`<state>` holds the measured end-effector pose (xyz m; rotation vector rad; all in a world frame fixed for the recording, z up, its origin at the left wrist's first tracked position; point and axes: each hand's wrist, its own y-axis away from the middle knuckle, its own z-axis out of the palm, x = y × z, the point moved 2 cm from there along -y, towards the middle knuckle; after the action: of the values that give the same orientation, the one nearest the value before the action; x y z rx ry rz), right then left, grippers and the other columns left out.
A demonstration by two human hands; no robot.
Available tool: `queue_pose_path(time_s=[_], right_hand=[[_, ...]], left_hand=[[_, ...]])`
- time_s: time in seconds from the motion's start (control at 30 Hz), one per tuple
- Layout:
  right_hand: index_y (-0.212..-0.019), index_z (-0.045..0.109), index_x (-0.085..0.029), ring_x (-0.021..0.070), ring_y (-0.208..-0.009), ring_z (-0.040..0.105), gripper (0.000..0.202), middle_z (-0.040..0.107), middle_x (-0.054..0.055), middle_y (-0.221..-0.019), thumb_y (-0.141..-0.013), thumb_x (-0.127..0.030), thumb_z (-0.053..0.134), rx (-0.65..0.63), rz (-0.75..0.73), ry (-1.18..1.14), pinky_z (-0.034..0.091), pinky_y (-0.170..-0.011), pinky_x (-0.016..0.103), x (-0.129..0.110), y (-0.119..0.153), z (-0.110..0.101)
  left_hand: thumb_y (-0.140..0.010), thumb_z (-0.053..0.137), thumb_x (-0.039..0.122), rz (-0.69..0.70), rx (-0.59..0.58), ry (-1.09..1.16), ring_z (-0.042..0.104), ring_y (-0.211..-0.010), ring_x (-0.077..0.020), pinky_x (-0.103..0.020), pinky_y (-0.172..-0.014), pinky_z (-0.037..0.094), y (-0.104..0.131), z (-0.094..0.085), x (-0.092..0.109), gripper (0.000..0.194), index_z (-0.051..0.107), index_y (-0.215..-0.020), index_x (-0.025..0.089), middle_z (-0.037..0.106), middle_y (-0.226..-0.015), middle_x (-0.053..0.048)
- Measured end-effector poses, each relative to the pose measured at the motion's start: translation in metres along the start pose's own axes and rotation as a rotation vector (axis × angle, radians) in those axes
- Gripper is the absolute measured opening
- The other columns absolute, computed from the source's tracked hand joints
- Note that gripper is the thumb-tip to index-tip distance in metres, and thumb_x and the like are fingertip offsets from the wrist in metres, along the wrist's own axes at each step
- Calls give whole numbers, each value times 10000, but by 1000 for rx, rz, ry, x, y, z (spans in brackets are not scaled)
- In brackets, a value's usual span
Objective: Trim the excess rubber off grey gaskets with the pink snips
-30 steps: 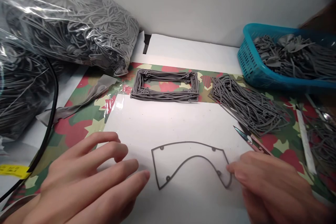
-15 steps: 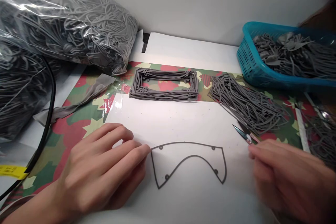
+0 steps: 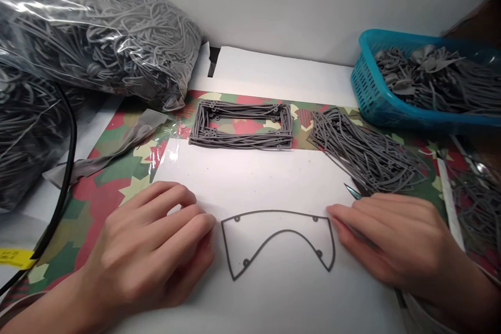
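Note:
A thin grey rubber gasket (image 3: 287, 231), curved like a visor outline with small eyelets, lies flat on a white sheet (image 3: 250, 182). My left hand (image 3: 156, 245) rests on the sheet at the gasket's left, its fingers loosely bent and partly apart, fingertips just short of the upper left corner. At the upper right corner is my right hand (image 3: 385, 235), index finger stretched out and thumb a little apart beside the gasket's edge; whether they touch it I cannot tell. Behind the right hand show the pointed blades of a small cutting tool (image 3: 352, 191), its handles hidden.
Stacked gaskets form a rectangular frame (image 3: 240, 142) beyond the sheet. Right of it lies a heap of gaskets (image 3: 368, 151). A blue basket (image 3: 364, 83) holds more grey strips. Clear plastic bags (image 3: 117, 36) of grey strips and a black cable (image 3: 70, 146) occupy the left.
My right hand has moved left from the cutting tool to the gasket's upper right corner. The tool stays lying where it was. My left hand has drawn back slightly from the gasket's corner.

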<state>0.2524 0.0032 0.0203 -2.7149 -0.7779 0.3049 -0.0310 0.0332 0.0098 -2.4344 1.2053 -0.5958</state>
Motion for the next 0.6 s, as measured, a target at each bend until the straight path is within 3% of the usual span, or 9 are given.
queue_pose_path(time_s=[0.1,0.3,0.47,0.6], right_hand=[[-740,638,-188,106,-509,537,176,551,-34,-536,-894,-176,555,-71,-167,-23,399,-542,252,-7,-3,-1],[-720,621,-190,109,-525,539,212,554,-32,-545,-894,-128,516,-81,-168,-35,387,-554,256,-10,-6,1],[-724,625,-189,119,-544,547,217,567,-21,-546,-892,-122,506,-102,-158,-44,392,-565,260,-9,-4,3],[-700,612,-187,125,-556,557,228,577,-16,-554,-888,-111,509,-105,-159,-53,400,-574,265,-9,-4,4]], left_hand=[[-810,518,60,-1,-6,3,500,-640,-162,-321,-597,396,-1,1,1,162,523,-733,202,497,-595,21],[-832,474,108,-80,7,24,501,-624,-163,-324,-596,393,0,-1,1,161,524,-726,218,482,-580,27],[-801,524,70,43,-31,9,522,-626,-171,-321,-572,405,-1,0,-1,141,546,-737,193,547,-595,4],[-792,525,60,14,-12,15,521,-624,-179,-324,-567,401,-4,-1,-3,137,560,-730,177,554,-580,-11]])
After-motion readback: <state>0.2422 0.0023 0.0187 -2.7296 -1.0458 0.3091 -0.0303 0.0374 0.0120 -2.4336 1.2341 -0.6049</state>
